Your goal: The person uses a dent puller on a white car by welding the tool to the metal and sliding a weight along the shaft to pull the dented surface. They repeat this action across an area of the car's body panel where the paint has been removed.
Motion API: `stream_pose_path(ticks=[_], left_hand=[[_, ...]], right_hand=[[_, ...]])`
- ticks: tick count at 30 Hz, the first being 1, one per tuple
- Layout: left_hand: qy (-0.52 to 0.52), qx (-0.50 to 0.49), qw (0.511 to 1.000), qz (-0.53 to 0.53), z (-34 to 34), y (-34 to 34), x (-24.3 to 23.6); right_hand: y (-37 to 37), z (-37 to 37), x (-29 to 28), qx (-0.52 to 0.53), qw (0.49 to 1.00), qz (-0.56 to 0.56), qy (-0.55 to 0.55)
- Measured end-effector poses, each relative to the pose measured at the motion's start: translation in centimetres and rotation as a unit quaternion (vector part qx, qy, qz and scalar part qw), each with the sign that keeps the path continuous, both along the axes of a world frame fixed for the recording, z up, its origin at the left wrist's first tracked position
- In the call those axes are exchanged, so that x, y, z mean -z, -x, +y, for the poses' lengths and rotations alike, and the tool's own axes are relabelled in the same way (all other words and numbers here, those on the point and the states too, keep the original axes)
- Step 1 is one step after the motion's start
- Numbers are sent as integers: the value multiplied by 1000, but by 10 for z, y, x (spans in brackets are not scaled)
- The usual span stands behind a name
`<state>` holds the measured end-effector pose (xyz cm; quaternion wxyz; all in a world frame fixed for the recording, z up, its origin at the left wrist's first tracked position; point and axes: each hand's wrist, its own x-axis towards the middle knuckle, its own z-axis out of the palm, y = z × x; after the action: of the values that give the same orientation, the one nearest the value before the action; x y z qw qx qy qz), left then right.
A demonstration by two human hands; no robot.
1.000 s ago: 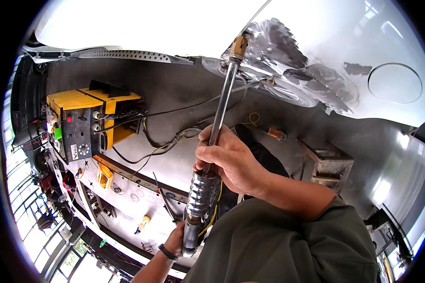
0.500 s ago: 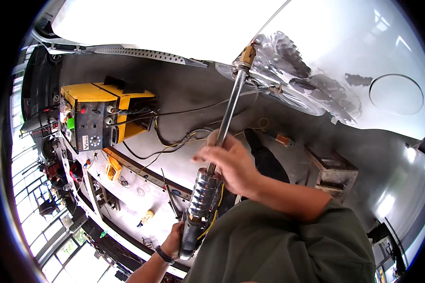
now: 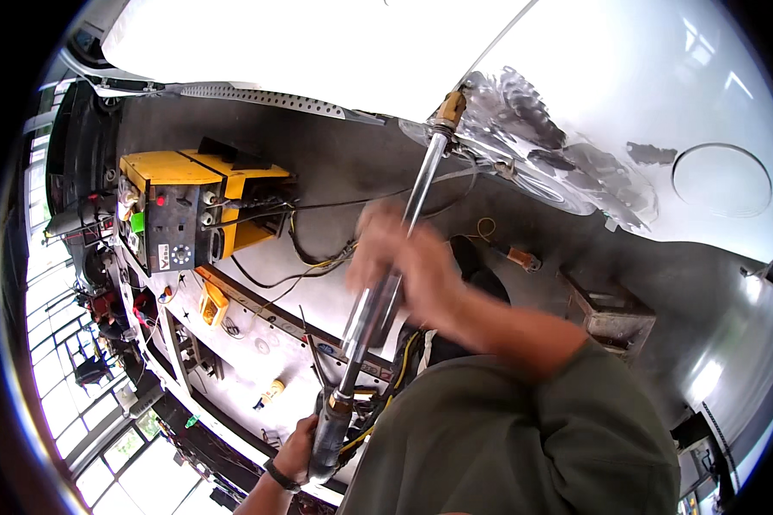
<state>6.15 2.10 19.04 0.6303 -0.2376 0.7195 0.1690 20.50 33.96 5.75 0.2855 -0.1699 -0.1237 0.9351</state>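
A slide hammer (image 3: pixel 423 184), a long chrome rod, slants from the lower middle up to the white car panel (image 3: pixel 318 51). Its brass-coloured tip (image 3: pixel 449 110) meets the panel beside bare, sanded metal patches (image 3: pixel 520 112). Wrapped round the dark handle at the rod's lower end is my left hand (image 3: pixel 296 448), closed. My right hand (image 3: pixel 408 262) is at the middle of the rod, by the upper end of the sliding weight (image 3: pixel 371 318). Both hand and weight are smeared by motion, so its grip does not show clearly.
A yellow machine (image 3: pixel 176 215) with a dark control face stands on the left, cables (image 3: pixel 318 209) running from it across the floor. A small orange power tool (image 3: pixel 520 257) lies under the car. To the right stands a worn stool (image 3: pixel 614 313); a yellow tray (image 3: pixel 214 302) is at left.
The chrome weight has slid up the rod, away from the handle, and my right hand has shifted slightly up and left with it. My left hand still holds the handle.
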Motion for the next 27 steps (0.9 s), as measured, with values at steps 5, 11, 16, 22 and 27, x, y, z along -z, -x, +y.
stream_pose_path(ticks=[5, 11, 16, 22, 27], left_hand=[[4, 66, 998, 2, -27, 19, -15], [-27, -64, 997, -20, -28, 15, 7], [-37, -50, 997, -40, -8, 14, 13], [-60, -119, 985, -107, -10, 18, 16], [-50, -108, 987, -107, -1, 17, 15]], right_hand=[[6, -81, -34, -122, 976, 104, 150], [9, -65, -21, -124, 975, 73, 168], [5, -53, -19, -123, 976, 49, 175], [5, -47, -20, -121, 981, 34, 150], [4, -42, -19, -126, 980, 30, 149]])
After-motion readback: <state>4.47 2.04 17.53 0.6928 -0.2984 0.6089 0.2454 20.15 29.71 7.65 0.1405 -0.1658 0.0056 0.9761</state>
